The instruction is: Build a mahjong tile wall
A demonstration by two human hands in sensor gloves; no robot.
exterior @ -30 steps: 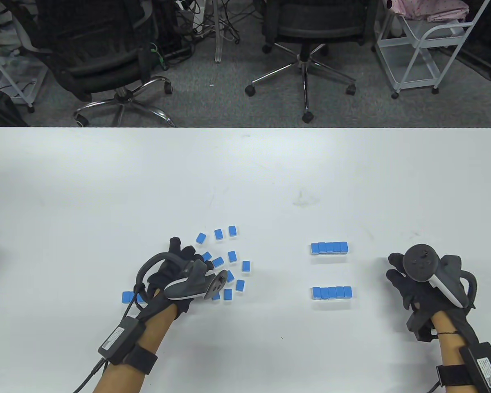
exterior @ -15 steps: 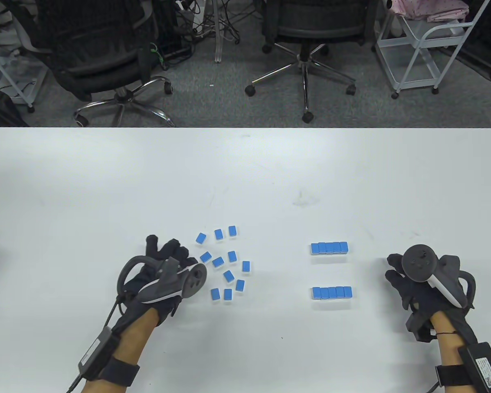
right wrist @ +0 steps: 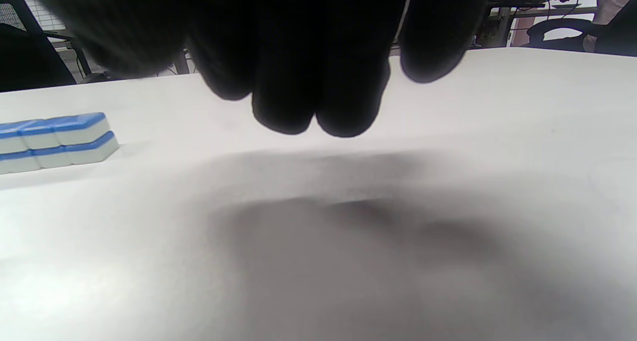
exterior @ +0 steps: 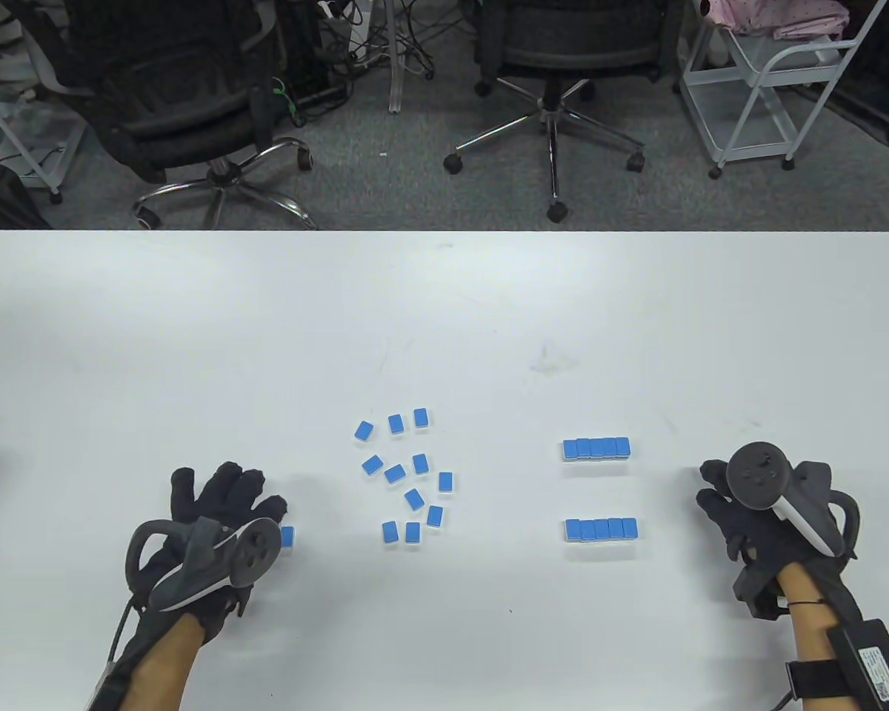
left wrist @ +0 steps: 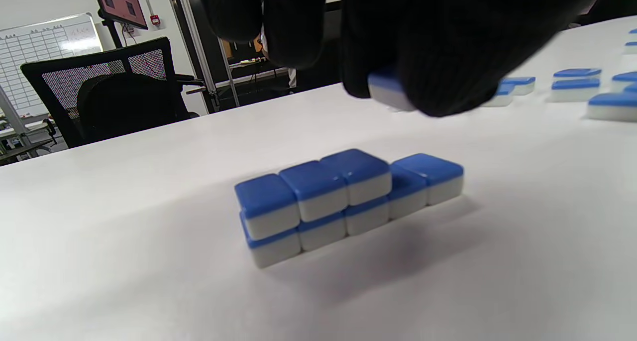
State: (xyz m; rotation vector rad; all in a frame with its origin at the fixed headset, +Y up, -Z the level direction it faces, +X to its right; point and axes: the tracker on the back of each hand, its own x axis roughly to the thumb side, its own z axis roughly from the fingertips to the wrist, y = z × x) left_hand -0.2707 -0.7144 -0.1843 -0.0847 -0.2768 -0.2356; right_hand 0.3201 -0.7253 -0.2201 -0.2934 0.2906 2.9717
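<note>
My left hand [exterior: 226, 500] is at the near left of the white table [exterior: 444, 318]. In the left wrist view its fingers pinch one blue-and-white mahjong tile [left wrist: 389, 91] just above a partial two-layer wall [left wrist: 343, 196]. That wall has three tiles on top and a longer bottom row. In the table view the hand hides most of it; only one end [exterior: 287, 536] shows. Several loose tiles [exterior: 407, 474] lie face down right of that hand. My right hand [exterior: 718, 496] rests empty on the table at the right, fingers [right wrist: 318, 82] hanging down.
Two finished two-layer walls lie side by side left of my right hand, one farther [exterior: 596, 448] and one nearer [exterior: 600, 529]; one also shows in the right wrist view [right wrist: 54, 139]. Office chairs [exterior: 555, 44] and a white cart [exterior: 770, 81] stand beyond the table's far edge.
My left hand has moved left and toward me from the loose tiles, carrying one tile, and now hangs over the partial wall. One tile is gone from the cluster. The right hand has not moved.
</note>
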